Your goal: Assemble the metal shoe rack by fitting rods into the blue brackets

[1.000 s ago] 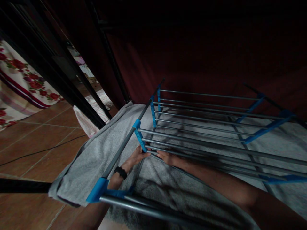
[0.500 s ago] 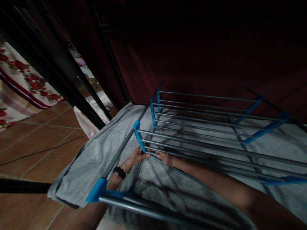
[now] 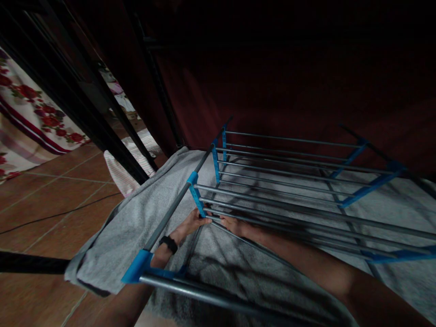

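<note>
the rack [image 3: 293, 205] has edged leftward, left fingers [image 3: 205, 221] and right fingers [image 3: 225, 222] gripping it.

The brackets [image 3: 136, 267] are blue, the rods [image 3: 169, 215] silver-grey, the blanket [image 3: 132, 231] grey and the cloth [image 3: 51, 121] red-flowered.

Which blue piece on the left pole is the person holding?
The second blue bracket from the near end: the left hand holds its lower end. No hand is at the others.
</note>
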Action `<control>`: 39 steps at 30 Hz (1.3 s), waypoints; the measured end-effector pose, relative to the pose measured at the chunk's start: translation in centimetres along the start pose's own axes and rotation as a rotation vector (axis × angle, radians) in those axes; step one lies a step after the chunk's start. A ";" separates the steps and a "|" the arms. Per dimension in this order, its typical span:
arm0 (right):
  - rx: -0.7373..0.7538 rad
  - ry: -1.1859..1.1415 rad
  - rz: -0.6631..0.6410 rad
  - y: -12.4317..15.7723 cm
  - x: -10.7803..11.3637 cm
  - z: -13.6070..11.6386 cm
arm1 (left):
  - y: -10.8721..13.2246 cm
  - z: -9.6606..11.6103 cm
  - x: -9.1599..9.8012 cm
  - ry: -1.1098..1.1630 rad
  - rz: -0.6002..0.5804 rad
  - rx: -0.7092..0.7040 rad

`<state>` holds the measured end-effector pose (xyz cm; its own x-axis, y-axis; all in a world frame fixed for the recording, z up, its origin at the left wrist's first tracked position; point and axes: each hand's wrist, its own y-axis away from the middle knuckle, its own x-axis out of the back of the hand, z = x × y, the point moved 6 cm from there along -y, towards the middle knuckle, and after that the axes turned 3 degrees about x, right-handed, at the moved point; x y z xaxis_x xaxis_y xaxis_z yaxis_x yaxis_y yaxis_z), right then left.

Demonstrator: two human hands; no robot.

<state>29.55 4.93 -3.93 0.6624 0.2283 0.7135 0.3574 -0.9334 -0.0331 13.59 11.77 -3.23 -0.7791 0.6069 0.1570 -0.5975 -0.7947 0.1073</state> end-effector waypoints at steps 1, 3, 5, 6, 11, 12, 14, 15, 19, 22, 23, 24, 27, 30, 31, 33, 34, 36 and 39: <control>-0.008 0.015 0.005 0.1 0.1 -0.1 | 0.0 0.1 0.0 0.004 0.000 -0.001; -0.029 0.047 0.020 0.3 0.4 -0.4 | 0.1 0.4 -0.1 0.010 -0.006 -0.002; -0.060 0.081 0.035 0.5 0.7 -0.7 | 0.1 0.7 -0.3 0.017 -0.017 -0.005; -0.076 0.100 0.040 0.7 0.8 -0.8 | 0.2 0.8 -0.3 0.019 -0.021 -0.007; -0.078 0.179 0.025 1.1 1.5 -1.8 | 0.1 0.4 -0.3 0.024 -0.014 -0.010; -0.069 0.191 0.018 1.2 1.6 -2.0 | 0.0 0.3 -0.2 0.025 -0.011 -0.011; -0.057 0.210 0.006 1.2 1.8 -2.1 | -0.1 0.0 -0.2 0.027 -0.005 -0.012; -0.054 0.218 0.000 1.1 1.8 -2.2 | -0.1 -0.1 -0.1 0.027 -0.003 -0.013; -0.040 0.238 -0.026 1.0 1.7 -2.3 | -0.2 -0.6 0.0 0.019 0.018 -0.014; -0.025 0.241 -0.048 1.1 1.4 -2.5 | -0.2 -0.6 0.1 0.014 0.046 -0.005; -0.018 0.238 -0.054 1.0 1.4 -2.6 | -0.1 -0.6 0.1 0.012 0.052 -0.001; -0.012 0.234 -0.056 1.1 1.3 -2.6 | -0.1 -0.4 0.1 0.009 0.055 0.005; -0.018 0.221 -0.031 1.3 1.6 -2.7 | 0.0 0.5 -0.1 -0.007 0.047 0.022; -0.053 0.217 0.000 2.6 2.4 -2.5 | 0.2 1.4 -0.2 -0.059 0.035 0.050; -0.068 0.217 0.006 3.4 2.9 -2.3 | 0.2 1.5 0.2 -0.110 0.073 0.072; -0.062 0.222 -0.005 5.4 4.0 -2.0 | -0.1 1.2 0.8 -0.216 0.122 0.111; -0.033 0.233 -0.018 6.6 4.7 -2.0 | -0.4 1.1 1.1 -0.249 0.153 0.098; 0.043 0.277 -0.043 9.4 6.2 -2.3 | -1.2 0.7 1.4 -0.319 0.162 0.070; 0.042 0.333 -0.074 14.2 8.5 -2.4 | -1.8 0.8 1.2 -0.417 0.165 0.038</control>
<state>38.64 -7.02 3.40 0.3851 0.1855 0.9040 0.4277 -0.9039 0.0033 13.84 13.92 -2.41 -0.7157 0.4226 0.5561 -0.4586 -0.8848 0.0823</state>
